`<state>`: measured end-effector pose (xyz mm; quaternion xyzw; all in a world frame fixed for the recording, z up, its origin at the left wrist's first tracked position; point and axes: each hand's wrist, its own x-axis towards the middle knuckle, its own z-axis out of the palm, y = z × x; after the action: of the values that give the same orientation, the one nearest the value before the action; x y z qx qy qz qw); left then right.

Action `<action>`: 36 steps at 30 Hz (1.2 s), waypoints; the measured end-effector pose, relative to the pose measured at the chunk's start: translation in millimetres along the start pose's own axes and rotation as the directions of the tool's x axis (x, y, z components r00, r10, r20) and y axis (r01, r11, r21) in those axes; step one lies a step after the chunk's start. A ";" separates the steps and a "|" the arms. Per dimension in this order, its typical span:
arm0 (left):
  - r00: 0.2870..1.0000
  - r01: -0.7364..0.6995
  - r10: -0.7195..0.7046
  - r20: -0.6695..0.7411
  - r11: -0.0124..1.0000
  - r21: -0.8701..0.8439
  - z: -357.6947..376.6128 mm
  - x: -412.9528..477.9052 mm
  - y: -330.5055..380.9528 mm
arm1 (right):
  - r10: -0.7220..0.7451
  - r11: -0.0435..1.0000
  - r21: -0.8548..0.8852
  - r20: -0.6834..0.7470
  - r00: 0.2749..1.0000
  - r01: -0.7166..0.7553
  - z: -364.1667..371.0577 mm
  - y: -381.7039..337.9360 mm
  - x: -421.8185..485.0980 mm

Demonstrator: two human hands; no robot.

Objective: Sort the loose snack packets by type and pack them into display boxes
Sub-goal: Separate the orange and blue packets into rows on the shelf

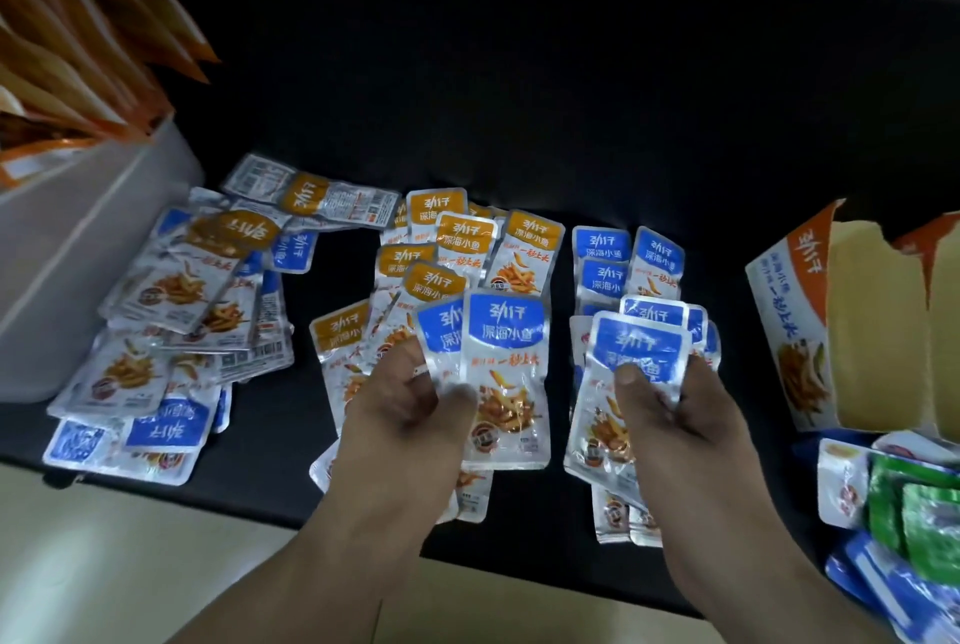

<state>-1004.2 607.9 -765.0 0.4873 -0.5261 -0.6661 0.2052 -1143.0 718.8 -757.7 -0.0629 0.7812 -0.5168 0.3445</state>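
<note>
Orange packets [78,45] stand in white bin [78,238] — display box [789,331] open.

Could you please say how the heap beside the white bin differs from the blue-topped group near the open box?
The heap of silver foil packets mixes orange and blue tops; the blue-topped packet group is one colour. The heap lies jumbled, some backs up; the group lies neatly face up. Both rest on the dark surface.
</note>
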 end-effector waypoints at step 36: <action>0.957 -0.253 0.193 0.216 0.919 0.301 51.7 15.2 -23.8 | -0.273 0.809 -0.571 -0.155 0.949 0.140 -57.9 36.6 83.1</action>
<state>-1050.0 630.4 -794.5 0.3882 -0.6976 -0.5838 0.1477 -1231.2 742.1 -814.9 -0.1845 0.9197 -0.3071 0.1603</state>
